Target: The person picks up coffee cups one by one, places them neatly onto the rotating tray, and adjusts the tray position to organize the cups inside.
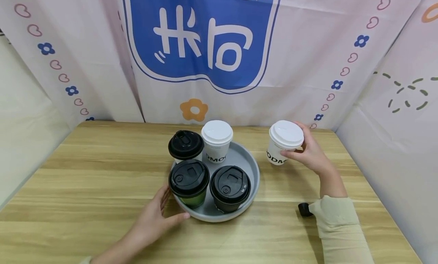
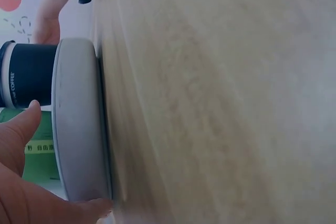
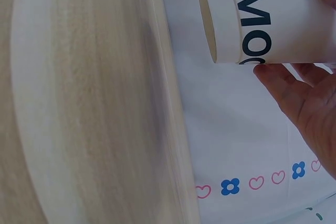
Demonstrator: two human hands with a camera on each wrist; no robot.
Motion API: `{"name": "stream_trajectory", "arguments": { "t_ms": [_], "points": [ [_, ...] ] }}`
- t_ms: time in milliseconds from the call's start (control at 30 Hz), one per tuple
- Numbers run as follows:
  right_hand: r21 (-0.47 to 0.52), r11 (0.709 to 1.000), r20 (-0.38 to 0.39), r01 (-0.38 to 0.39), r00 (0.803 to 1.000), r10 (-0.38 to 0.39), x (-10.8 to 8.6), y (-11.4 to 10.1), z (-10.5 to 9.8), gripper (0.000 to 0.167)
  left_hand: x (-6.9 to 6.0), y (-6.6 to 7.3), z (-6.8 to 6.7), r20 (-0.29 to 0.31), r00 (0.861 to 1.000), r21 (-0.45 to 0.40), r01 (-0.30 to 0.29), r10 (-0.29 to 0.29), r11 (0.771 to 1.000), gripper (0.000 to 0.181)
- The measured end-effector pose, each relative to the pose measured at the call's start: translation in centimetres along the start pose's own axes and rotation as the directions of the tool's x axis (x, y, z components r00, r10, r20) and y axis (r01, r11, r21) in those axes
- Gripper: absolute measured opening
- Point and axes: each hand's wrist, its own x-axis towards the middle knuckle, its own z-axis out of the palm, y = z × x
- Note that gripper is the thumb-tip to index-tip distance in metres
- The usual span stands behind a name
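My right hand (image 1: 309, 151) holds a white paper cup (image 1: 275, 151) with a white lid, right of the tray. In the right wrist view the cup (image 3: 283, 19) has its base off the wooden surface. My left hand (image 1: 150, 222) is at the near left edge of a round grey tray (image 1: 254, 176), fingers at its side and thumb stretched along the front. On the tray stand a white-lidded cup (image 1: 217, 136), a black-lidded white cup (image 1: 186, 144), a green cup (image 1: 193, 200) with black lid and a dark cup (image 1: 230, 190). The left wrist view shows the tray's wall (image 2: 81, 124) side-on.
The tray stands on a wooden table (image 1: 85, 180). A printed cloth (image 1: 301, 66) hangs behind the table, and pale sheets flank both sides. A small black object (image 1: 304, 209) sits by the right sleeve (image 1: 342, 229).
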Motion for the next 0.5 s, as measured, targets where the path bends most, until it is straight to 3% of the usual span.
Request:
{"name": "stream_trajectory", "arguments": {
  "t_ms": [500],
  "points": [
    [0.009, 1.000, 0.007, 0.012, 1.000, -0.012, 0.10, 0.07, 0.06, 0.097, -0.06, 0.37, 0.58, -0.019, 1.000, 0.083, 0.011, -0.010, 0.996, 0.110]
  ]
}}
